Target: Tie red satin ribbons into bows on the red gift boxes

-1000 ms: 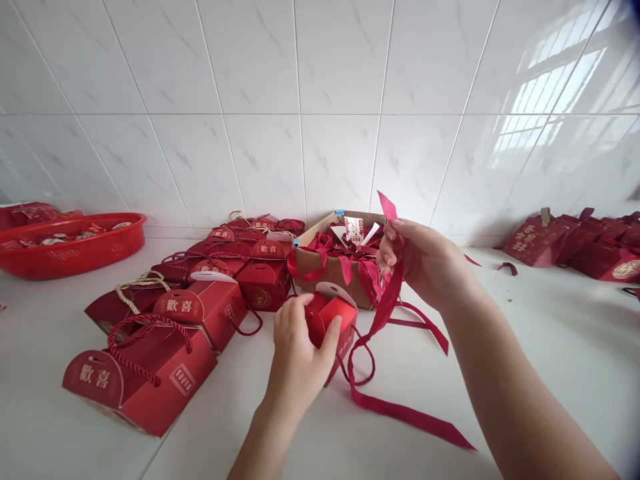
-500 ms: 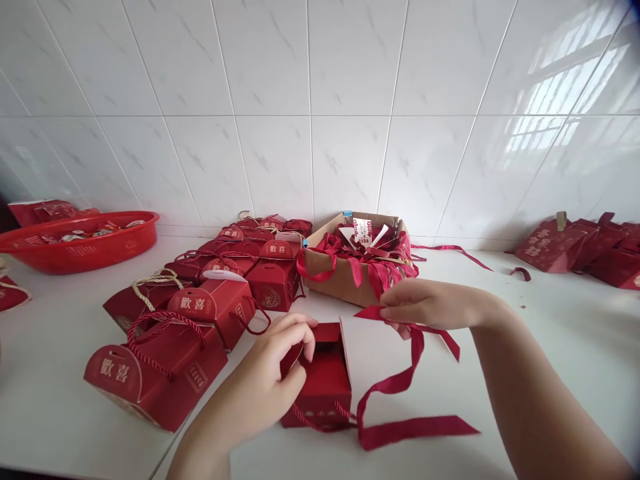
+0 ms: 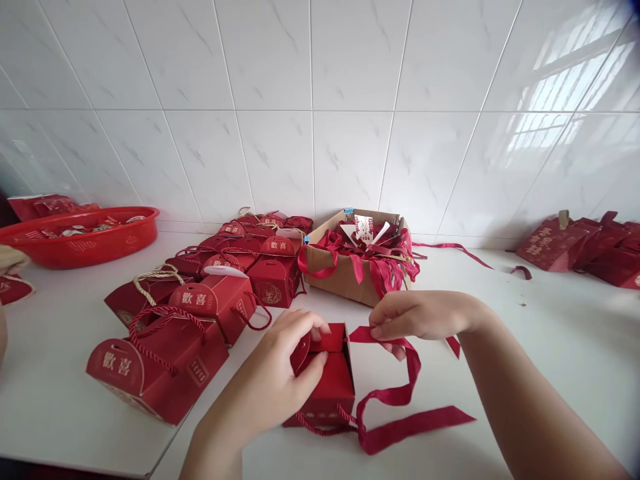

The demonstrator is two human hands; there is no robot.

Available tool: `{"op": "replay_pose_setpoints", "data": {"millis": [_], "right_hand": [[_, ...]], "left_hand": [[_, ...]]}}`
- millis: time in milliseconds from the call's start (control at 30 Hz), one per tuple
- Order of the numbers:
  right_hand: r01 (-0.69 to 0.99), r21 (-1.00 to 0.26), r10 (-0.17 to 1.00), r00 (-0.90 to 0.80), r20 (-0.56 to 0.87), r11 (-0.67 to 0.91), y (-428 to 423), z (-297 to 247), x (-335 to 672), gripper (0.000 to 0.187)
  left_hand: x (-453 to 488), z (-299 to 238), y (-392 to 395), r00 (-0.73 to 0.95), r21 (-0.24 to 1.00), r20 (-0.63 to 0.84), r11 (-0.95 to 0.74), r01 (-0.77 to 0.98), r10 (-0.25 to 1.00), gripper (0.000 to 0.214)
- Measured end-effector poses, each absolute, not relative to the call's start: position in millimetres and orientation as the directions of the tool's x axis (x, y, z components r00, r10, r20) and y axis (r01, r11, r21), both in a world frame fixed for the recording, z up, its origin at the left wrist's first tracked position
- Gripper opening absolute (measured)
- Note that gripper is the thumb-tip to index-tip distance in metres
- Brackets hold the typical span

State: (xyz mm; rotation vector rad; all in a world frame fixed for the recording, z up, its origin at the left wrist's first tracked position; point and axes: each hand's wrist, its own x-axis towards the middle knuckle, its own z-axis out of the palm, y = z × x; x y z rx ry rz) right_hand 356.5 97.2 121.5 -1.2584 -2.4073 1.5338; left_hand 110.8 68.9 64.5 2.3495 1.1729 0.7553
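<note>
In the middle of the counter stands a small red gift box (image 3: pixel 334 381) with a twisted red cord handle (image 3: pixel 323 429) hanging at its near side. My left hand (image 3: pixel 293 360) holds the box from its left, fingers curled over the far flap and thumb on top. A dark red ribbon (image 3: pixel 410 370) is pinched in my right hand (image 3: pixel 417 317). One pointed ribbon end reaches the box's upper right edge; whether it passes into a slot there, I cannot tell. The rest loops down and lies on the counter to the right of the box.
Several red gift boxes (image 3: pixel 160 360) with cord handles fill the left side. A cardboard box (image 3: pixel 340 277) of loose red ribbons stands behind. Far left is a red plastic basket (image 3: pixel 90 247); red bags (image 3: pixel 550 243) lie far right. A white tiled wall (image 3: pixel 350 87) backs the counter.
My right hand has moved left and slightly down, bringing the ribbon's end to the gift box. My left hand has shifted right, its fingers further over the flap, which now lies flatter.
</note>
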Motion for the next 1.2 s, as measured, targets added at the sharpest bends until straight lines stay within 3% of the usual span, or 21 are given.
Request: {"op": "replay_pose_setpoints", "data": {"millis": [300,533,667,767,833,1000,1200], "right_hand": [[0.558,-0.798,0.598,-0.727,-0.337,0.228,96,119,345,0.028],[0.615,-0.727,0.605,-0.715,-0.350,0.305,95,118,340,0.027],[0.697,-0.567,0.707,-0.657,-0.261,0.438,91,118,342,0.021],[0.735,-0.546,0.829,-0.545,-0.125,0.401,90,118,344,0.022],[0.656,-0.631,0.842,-0.539,-0.007,0.414,90,118,342,0.024],[0.270,-0.812,0.689,-0.694,0.209,0.518,87,117,324,0.024],[0.096,-0.898,0.729,-0.624,0.282,0.430,82,119,317,0.017]], "left_hand": [[119,65,70,0.479,0.603,0.336,-0.576,0.552,0.811,0.016],[126,65,71,0.477,0.618,0.365,-0.591,0.518,0.800,0.013],[126,66,71,0.447,0.607,0.409,-0.603,0.518,0.796,0.015],[127,69,72,0.391,0.615,0.477,-0.617,0.491,0.787,0.015],[128,71,70,0.327,0.640,0.539,-0.630,0.440,0.776,0.013],[129,78,58,0.094,0.708,0.623,-0.612,0.352,0.776,0.008],[119,86,50,0.014,0.807,0.506,-0.479,0.345,0.863,0.010]]}}
